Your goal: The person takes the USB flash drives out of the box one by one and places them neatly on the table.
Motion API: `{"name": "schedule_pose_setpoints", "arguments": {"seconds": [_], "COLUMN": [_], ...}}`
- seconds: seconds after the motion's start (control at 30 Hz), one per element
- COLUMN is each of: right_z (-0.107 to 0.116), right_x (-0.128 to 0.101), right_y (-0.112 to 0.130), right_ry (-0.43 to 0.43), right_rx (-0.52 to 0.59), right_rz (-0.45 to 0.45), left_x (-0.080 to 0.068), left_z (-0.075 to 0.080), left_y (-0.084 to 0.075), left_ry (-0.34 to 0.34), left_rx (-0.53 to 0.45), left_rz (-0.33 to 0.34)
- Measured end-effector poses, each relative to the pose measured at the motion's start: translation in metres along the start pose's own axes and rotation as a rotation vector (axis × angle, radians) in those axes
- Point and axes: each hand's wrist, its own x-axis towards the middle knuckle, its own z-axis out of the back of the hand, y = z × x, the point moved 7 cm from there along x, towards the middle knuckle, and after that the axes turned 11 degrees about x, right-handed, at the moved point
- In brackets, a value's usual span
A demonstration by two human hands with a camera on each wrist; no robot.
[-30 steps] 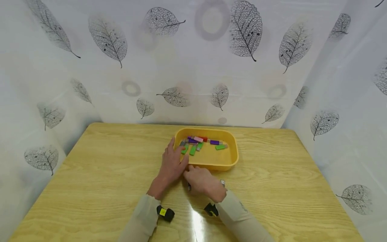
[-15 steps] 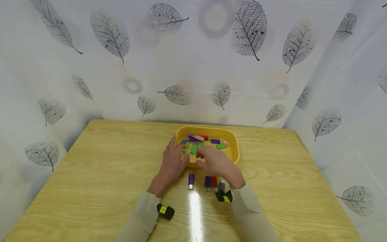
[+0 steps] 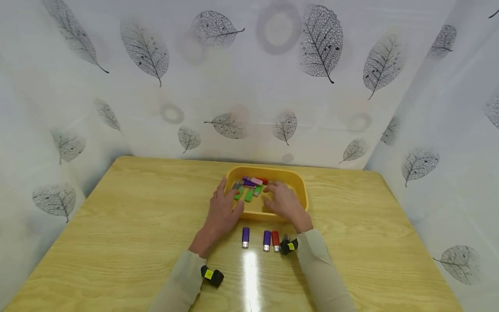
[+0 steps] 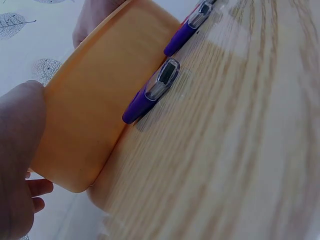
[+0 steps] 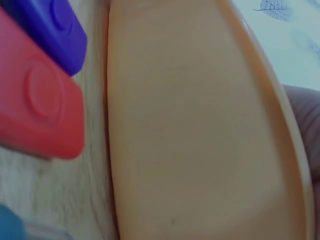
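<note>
Item: yellow tray (image 3: 300, 203) of coloured USB sticks (image 3: 249, 187), set mid-table on a wooden table (image 3: 136, 216); three sticks already laid out in a row on the table just in front of the tray: a purple stick (image 3: 245, 236) at the left, a second purple stick (image 3: 267, 239) and a red stick (image 3: 275, 240) side by side. Handling note, as a judgement: to lift one stick cleanly from the loose heap, the tray is best kept pinned so it cannot slide, and a single stick singled out at its edges, not scooped with its neighbours. Left hand (image 3: 223, 209): fingers straight and spread, flat against the tray's near left corner and rim, holding nothing. Right hand (image 3: 283, 200): reached over the near rim into the tray, fingers loosely bent down among the sticks at the right; whether it has hold of one cannot be told, the fingertips being hidden from every view
</note>
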Motion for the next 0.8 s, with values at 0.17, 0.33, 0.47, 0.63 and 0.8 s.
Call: {"name": "schedule_pose_setpoints", "arguments": {"seconds": [0.17, 0.33, 0.47, 0.63, 0.8], "right_z": [-0.0084, -0.0099, -0.0095, -0.0103, -0.0101], "right_x": [0.0005, 0.0023, 0.0024, 0.0019, 0.0026], "right_y": [-0.0035, -0.0060, -0.0078, -0.0064, -0.0051], "right_ry": [0.086, 0.116, 0.118, 0.130, 0.137], "right_rx": [0.074, 0.115, 0.133, 0.145, 0.141], "right_rz": [-0.030, -0.026, -0.031, -0.037, -0.043], "left_x": [-0.0019, 0.0011, 0.0031, 0.0017, 0.0010], "left_z": [0.0000, -0.0013, -0.0025, -0.0016, -0.0010], "left_y": [0.0011, 0.0010, 0.0001, 0.0005, 0.0013], "left_ry": [-0.006, 0.003, 0.005, 0.005, 0.011], "left_rx": [0.007, 0.017, 0.024, 0.026, 0.034], "left_rz": [-0.003, -0.007, -0.010, -0.001, -0.005]}}
